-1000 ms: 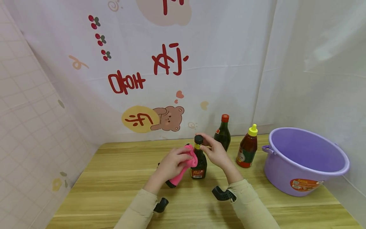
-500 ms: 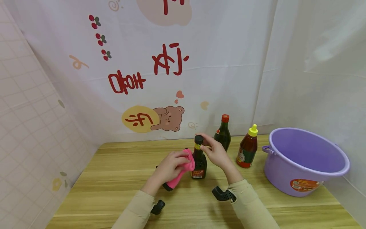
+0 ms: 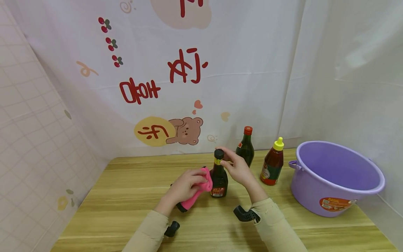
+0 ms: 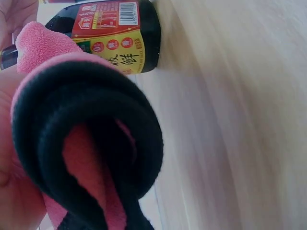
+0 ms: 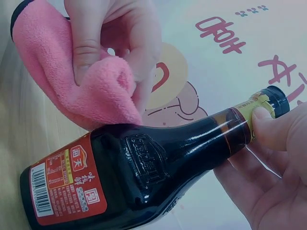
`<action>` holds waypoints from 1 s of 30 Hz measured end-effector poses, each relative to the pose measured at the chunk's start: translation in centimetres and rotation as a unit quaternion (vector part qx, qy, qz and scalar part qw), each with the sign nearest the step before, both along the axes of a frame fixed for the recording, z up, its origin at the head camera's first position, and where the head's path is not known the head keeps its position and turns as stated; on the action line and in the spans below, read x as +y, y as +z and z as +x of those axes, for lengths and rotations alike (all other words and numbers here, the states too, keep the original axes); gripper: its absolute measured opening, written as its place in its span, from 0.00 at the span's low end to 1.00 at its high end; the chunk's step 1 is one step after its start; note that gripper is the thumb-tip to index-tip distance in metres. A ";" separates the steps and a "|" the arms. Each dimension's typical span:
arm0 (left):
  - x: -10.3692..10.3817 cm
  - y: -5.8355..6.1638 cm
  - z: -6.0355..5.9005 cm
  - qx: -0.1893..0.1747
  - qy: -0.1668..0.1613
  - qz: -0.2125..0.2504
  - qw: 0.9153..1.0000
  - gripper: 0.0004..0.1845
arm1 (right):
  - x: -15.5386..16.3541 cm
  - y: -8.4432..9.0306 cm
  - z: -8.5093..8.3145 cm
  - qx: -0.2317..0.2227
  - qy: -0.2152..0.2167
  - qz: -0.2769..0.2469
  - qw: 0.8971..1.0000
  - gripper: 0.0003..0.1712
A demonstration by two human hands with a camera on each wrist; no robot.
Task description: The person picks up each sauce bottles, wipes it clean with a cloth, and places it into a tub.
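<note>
Dark glass soy-sauce bottle w/ black cap [image 3: 219, 175] stands upright on wooden table [image 3: 126, 196], long axis vertical, between both hands. Right hand [image 3: 237, 168] pinches neck; left hand [image 3: 184, 187] grips rolled pink cloth w/ black edge [image 3: 198, 190], pressed vs bottle's left shoulder.

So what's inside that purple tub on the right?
The purple tub shows only bare purple inner wall in the head view. Its near rim hides the bottom, so whatever lies low inside cannot be seen.

The pink cloth [image 3: 196, 189] hides the dark bottle's [image 3: 219, 178] left shoulder.
</note>
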State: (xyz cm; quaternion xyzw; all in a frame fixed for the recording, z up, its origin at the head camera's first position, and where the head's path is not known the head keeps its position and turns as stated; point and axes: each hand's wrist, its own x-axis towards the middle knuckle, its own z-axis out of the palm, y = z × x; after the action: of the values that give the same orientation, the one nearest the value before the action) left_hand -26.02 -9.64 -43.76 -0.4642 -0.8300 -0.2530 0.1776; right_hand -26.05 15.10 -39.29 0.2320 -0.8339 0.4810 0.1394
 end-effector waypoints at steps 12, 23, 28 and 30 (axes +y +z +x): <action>-0.1 -0.7 -0.1 0.003 -0.006 -0.040 0.999 0.11 | 0.0 -0.1 0.0 0.007 0.000 -0.005 1.000 0.30; 0.3 -1.6 -0.5 -0.020 -0.011 -0.091 0.996 0.08 | 0.1 -0.1 0.1 0.008 0.001 -0.002 1.000 0.29; 0.6 -1.7 -0.4 -0.033 -0.010 -0.114 0.993 0.08 | 0.1 -0.1 0.1 0.008 0.004 -0.003 1.000 0.29; 0.7 -1.7 -0.4 -0.037 -0.005 -0.125 0.991 0.08 | 0.0 -0.1 0.0 0.009 0.004 -0.002 1.000 0.29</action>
State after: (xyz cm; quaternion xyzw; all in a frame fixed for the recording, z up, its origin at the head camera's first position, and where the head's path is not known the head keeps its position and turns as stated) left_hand -26.43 -8.95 -45.49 -0.4777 -0.8586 -0.1648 0.0861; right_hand -26.06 15.15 -39.37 0.2390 -0.8307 0.4813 0.1454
